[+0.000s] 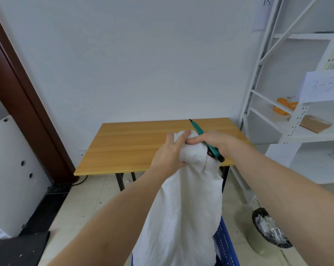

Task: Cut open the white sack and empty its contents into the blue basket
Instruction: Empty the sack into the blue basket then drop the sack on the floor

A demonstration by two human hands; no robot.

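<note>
The white sack (183, 204) hangs upright in front of me, its gathered top bunched between both hands. My left hand (169, 153) grips that top from the left. My right hand (217, 142) pinches the sack top with thumb and fingers and also holds a green-handled cutter (199, 131), whose dark tip points up and away over the table. The blue basket (226, 244) shows only as a perforated edge at the bottom, mostly hidden behind the sack's lower part.
A wooden table (127, 144) stands against the wall just beyond my hands. White metal shelving (296, 120) with boxes fills the right side. A black bin with litter (269, 227) sits on the floor at right. A dark door frame (24, 100) is at left.
</note>
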